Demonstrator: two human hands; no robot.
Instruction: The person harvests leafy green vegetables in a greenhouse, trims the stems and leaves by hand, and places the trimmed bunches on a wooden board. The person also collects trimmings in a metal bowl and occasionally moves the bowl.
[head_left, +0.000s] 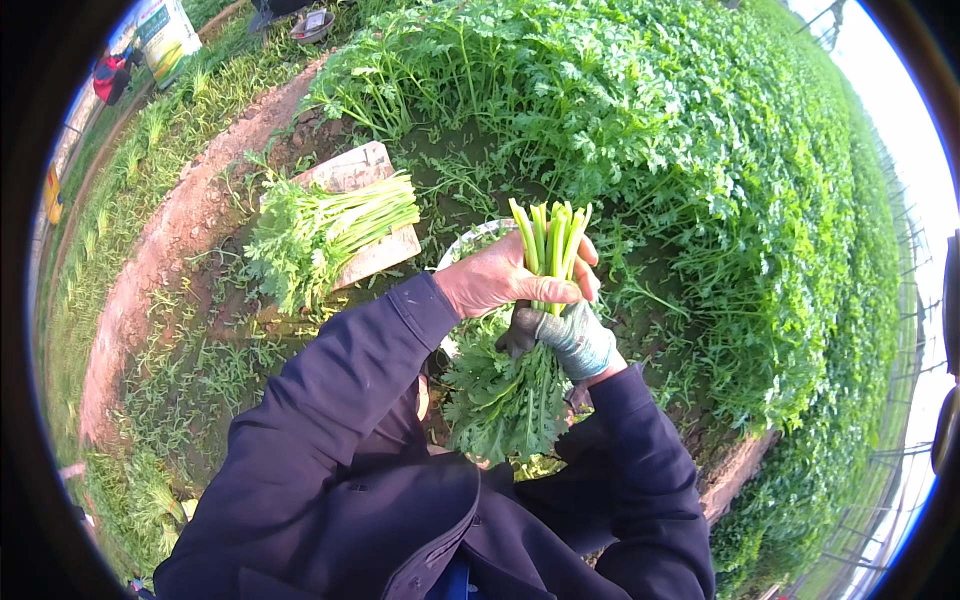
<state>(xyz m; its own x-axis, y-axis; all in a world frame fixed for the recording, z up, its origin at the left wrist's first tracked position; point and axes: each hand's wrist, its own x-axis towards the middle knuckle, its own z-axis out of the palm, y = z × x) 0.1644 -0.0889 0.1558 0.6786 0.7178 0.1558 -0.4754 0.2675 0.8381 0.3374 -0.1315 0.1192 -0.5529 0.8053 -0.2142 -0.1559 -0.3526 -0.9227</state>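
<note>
A bunch of leafy greens, like garland chrysanthemum (517, 409), is between my two hands with its cut stems pointing away from me. My bare left hand (499, 276) wraps around the pale green stems near their cut ends. Just below it, my right hand (576, 337), in a grey-green work glove with dark fingers, grips the same bunch. The leaves hang down towards my lap. Beneath my left hand, the pale rim of a round container (466, 241) shows in part. To the left, a pile of similar cut greens (337, 225) lies across a worn wooden board (352, 166).
Dense standing greens (637, 135) fill the front and right. A bare soil ridge (202, 187) curves along the left. Tied bunches (161, 499) lie at lower left. A printed sack (165, 41) and a bowl (313, 27) stand at upper left. Loose trimmings cover the ground.
</note>
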